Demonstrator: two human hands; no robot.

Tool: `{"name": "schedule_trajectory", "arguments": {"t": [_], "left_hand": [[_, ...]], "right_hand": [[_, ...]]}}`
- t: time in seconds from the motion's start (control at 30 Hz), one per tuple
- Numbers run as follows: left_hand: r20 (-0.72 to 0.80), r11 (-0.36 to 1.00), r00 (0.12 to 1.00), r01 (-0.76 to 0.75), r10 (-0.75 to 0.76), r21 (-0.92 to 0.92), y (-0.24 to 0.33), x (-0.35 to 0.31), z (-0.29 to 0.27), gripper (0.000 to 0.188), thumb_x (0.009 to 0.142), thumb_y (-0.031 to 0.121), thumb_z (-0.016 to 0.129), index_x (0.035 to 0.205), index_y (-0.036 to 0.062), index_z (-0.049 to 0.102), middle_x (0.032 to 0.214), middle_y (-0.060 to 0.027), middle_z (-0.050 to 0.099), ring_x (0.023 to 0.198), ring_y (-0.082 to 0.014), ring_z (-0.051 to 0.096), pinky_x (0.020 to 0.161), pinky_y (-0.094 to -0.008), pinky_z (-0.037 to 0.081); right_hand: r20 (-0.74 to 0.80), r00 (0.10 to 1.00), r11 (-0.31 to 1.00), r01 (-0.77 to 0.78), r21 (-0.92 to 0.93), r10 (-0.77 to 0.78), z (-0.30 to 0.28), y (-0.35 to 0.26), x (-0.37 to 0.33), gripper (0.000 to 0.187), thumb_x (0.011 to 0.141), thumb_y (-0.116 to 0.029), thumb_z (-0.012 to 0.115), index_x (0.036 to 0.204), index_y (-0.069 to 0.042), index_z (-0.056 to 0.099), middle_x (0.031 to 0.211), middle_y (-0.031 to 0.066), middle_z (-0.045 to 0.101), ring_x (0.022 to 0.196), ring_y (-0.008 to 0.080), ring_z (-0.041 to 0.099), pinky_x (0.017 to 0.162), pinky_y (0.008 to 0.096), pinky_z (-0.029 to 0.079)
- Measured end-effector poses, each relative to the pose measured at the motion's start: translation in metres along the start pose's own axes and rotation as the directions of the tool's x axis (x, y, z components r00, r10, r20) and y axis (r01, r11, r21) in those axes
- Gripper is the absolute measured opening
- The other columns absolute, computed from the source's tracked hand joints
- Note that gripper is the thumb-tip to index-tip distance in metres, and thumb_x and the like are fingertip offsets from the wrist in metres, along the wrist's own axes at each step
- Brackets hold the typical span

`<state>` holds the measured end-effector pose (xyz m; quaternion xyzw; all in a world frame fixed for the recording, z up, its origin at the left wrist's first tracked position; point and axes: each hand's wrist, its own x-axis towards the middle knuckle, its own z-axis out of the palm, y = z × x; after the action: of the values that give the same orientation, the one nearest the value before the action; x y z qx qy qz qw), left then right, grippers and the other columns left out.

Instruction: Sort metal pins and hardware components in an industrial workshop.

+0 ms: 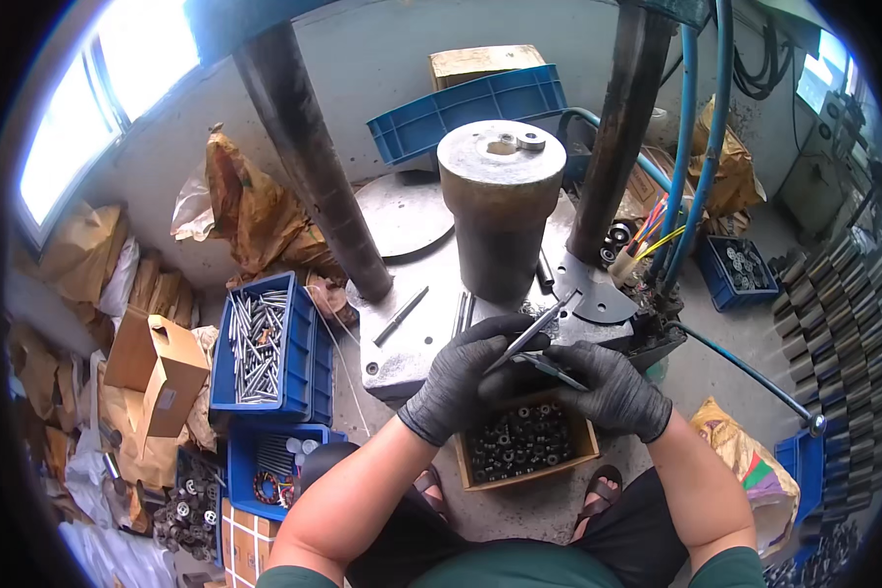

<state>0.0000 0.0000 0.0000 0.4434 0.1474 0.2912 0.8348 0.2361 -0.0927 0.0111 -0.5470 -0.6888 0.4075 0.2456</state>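
In front of the press bed, both my hands wear dark grey gloves. My left hand (pixel 453 384) is closed on a slim metal shaft (pixel 531 337), which slants up to the right. Closed as well, my right hand (pixel 615 388) grips a thin grey metal piece (pixel 551 370) whose exact kind I cannot make out. The two pieces cross close together between my fingers. Beyond them stands a thick steel cylinder (pixel 502 235) with a small ring (pixel 531 141) on its top. A loose shaft (pixel 401 316) lies on the steel bed (pixel 387 361) to the left.
Two dark posts (pixel 309 157) (pixel 621 127) flank the cylinder. Below my hands sits a cardboard box (pixel 583 453) of small dark parts. A blue crate (pixel 309 363) of shafts stands left. Blue hoses (pixel 678 157) hang at the right, near stacked metal cylinders (pixel 843 353).
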Motion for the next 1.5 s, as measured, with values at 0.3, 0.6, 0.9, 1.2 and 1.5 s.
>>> {"name": "schedule_trajectory", "arguments": {"t": [0.3,0.6,0.9,1.2,1.5], "left_hand": [[-0.106,0.951,0.993,-0.083,0.053,-0.299,0.013,0.003,-0.021,0.066,0.096,0.008,0.057,0.156,0.0002,0.032,0.124,-0.0117,0.068,0.047,-0.0034,0.045,0.042,-0.0187,0.039],[-0.293,0.999,0.956,-0.024,0.011,-0.041,0.005,0.003,-0.038,0.051,0.098,0.014,0.053,0.147,0.0021,0.045,0.105,-0.0077,0.069,0.045,-0.0082,0.044,0.044,-0.0237,0.042],[-0.376,0.984,0.925,-0.121,0.062,-0.134,0.000,0.008,-0.023,0.037,0.106,0.025,0.040,0.128,0.0001,0.054,0.102,-0.0127,0.071,0.065,-0.0101,0.061,0.053,-0.0243,0.050],[-0.421,0.993,0.906,-0.083,0.041,-0.080,0.004,0.011,-0.018,0.039,0.103,0.024,0.049,0.137,0.0048,0.052,0.107,-0.0127,0.071,0.071,-0.0133,0.064,0.061,-0.0256,0.055],[-0.446,0.997,0.895,-0.051,0.023,-0.051,0.011,0.010,-0.010,0.038,0.100,0.020,0.052,0.135,0.0048,0.053,0.108,-0.0110,0.070,0.075,-0.0124,0.065,0.062,-0.0253,0.055]], "right_hand": [[-0.094,0.995,0.965,0.048,0.258,-0.024,0.012,0.004,0.007,0.043,0.082,-0.006,0.073,0.123,0.000,0.063,0.111,0.0124,0.069,0.103,0.0241,0.066,0.093,0.0400,0.052],[-0.229,0.874,0.761,0.213,-0.612,-0.429,0.037,0.017,0.034,0.030,0.072,-0.005,0.072,0.100,-0.003,0.062,0.104,0.0193,0.067,0.089,0.0410,0.062,0.082,0.0523,0.050],[-0.431,0.814,0.847,0.133,-0.514,-0.389,0.041,0.031,0.072,0.020,0.077,-0.004,0.071,0.096,-0.003,0.063,0.091,0.0200,0.067,0.089,0.0418,0.066,0.079,0.0509,0.052],[-0.509,0.788,0.845,0.025,-0.535,-0.346,0.043,0.037,0.091,0.013,0.081,-0.006,0.071,0.092,-0.003,0.064,0.082,0.0198,0.065,0.080,0.0396,0.066,0.072,0.0473,0.052],[-0.644,0.743,0.948,-0.045,-0.315,-0.179,0.022,0.050,0.085,0.011,0.088,-0.009,0.069,0.092,-0.002,0.062,0.081,0.0225,0.068,0.075,0.0414,0.068,0.069,0.0451,0.053]]}}
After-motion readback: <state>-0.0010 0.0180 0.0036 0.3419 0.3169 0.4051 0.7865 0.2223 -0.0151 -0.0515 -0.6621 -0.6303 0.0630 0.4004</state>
